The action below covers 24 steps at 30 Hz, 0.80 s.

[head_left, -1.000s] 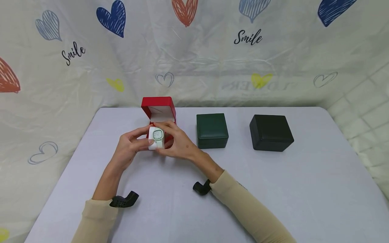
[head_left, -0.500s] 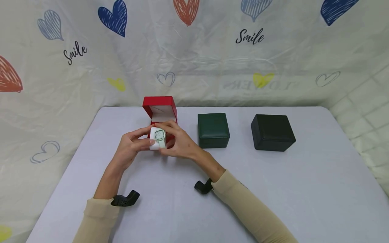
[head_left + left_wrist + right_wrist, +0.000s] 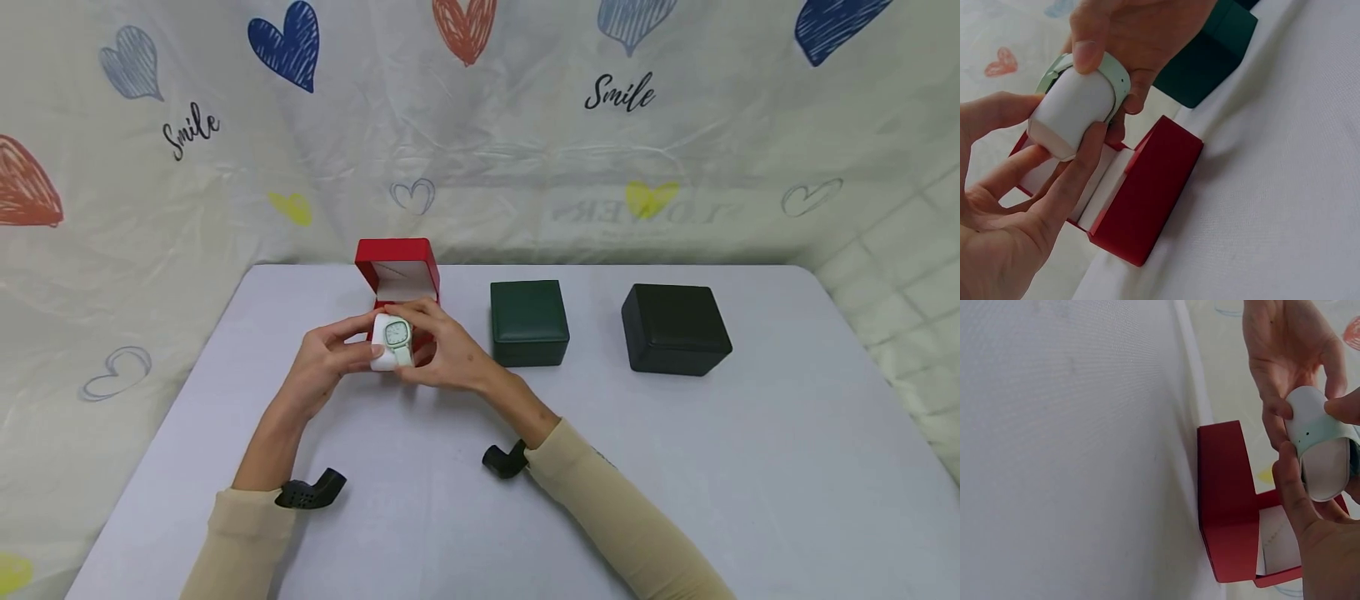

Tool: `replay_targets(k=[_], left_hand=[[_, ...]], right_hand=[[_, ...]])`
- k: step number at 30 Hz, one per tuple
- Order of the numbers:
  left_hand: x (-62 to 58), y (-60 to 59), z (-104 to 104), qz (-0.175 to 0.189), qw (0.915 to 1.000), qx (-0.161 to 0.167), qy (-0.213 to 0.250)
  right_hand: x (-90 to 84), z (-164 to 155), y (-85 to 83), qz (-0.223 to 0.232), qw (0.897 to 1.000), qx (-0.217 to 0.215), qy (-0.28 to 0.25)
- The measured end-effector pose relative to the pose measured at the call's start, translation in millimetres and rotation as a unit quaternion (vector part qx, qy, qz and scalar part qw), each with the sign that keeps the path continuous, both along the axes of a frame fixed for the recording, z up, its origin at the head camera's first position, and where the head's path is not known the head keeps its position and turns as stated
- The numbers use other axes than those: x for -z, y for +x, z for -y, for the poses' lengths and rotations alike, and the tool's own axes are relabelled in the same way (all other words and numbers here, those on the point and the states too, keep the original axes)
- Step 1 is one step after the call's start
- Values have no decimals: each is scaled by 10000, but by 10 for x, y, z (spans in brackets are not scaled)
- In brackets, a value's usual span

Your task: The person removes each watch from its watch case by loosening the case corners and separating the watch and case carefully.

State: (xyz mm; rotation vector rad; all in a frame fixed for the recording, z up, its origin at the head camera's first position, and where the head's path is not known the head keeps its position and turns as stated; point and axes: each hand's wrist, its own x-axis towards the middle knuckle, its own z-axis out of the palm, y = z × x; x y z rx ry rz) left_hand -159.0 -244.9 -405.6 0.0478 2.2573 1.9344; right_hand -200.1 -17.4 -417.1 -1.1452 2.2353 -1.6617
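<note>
Biggest thing on my head feed: the pale curtain, printed with hearts and the word "Smile", filling the back. In front of it stretches the white-covered table, and two beige sleeves reach in over it from my near edge. Now the boxes! The black box sits closed over on the right; the green box, closed too, stands between it and the red box, which is open, lid tipped back, pale lining showing.

Just in front of that one, here are both hands. The left hand grips the white cushion between thumb and fingertips; the right hand pinches it from the other side, its thumb, I see on the left wrist feed, over the pale green strap. And smallest, the watch: wrapped around that cushion, face up toward me, held off the table between the two hands.
</note>
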Motion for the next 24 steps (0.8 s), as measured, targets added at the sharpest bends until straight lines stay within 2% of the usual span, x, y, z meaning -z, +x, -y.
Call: replay_targets(k=[9, 15, 24], left_hand=[[57, -43, -66, -4, 9998, 218, -16], [28, -24, -21, -76, 9997, 153, -182], [32, -19, -25, -135, 9998, -57, -104]], right_hand=[[25, -128, 10, 121, 9997, 180, 127], [24, -28, 31, 406, 9982, 431, -51], [21, 3, -5, 322, 9941, 975, -339]])
